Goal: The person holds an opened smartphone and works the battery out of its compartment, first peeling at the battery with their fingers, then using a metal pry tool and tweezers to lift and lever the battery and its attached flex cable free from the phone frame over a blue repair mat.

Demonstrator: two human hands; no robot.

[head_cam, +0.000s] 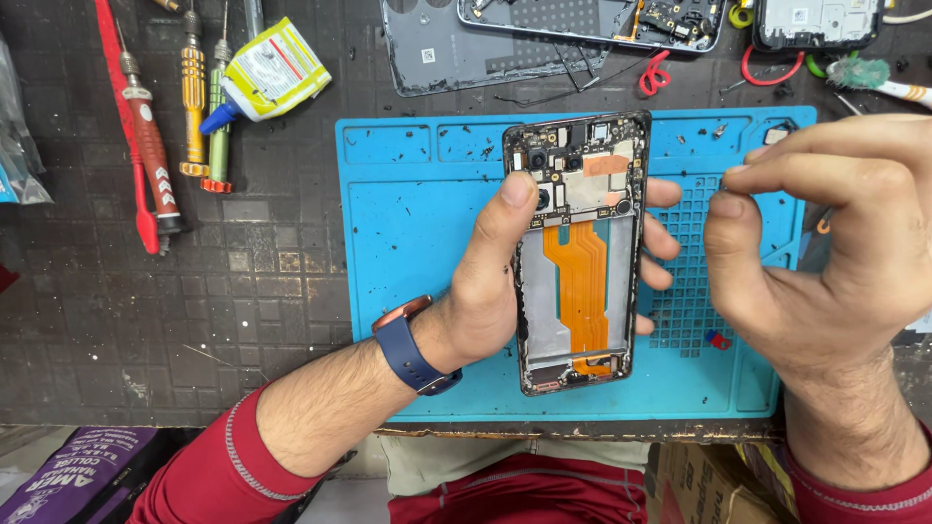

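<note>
Orange ribbon cable (581, 281) is lying exposed in the opened phone (579, 254) the left hand (495, 277) is gripping; the right hand (825, 247), pinching something tiny beside it, could drop it.

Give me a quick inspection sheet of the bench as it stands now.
Surface: blue repair mat on a dark tiled bench; small dark specks on the mat.
Job's things: opened phone, back off, circuit board at top, orange flex ribbon down the middle.
Hands: left hand grips the phone, thumb on the board; right hand beside it, thumb and forefinger pinched together, contents too small to tell.
Clutter: screwdrivers, red pry tool, glue bottle, grey back cover, other phone parts at the top edge.
Cables: thin black wire near the back cover.
Surroundings: cardboard box below the bench edge.
</note>
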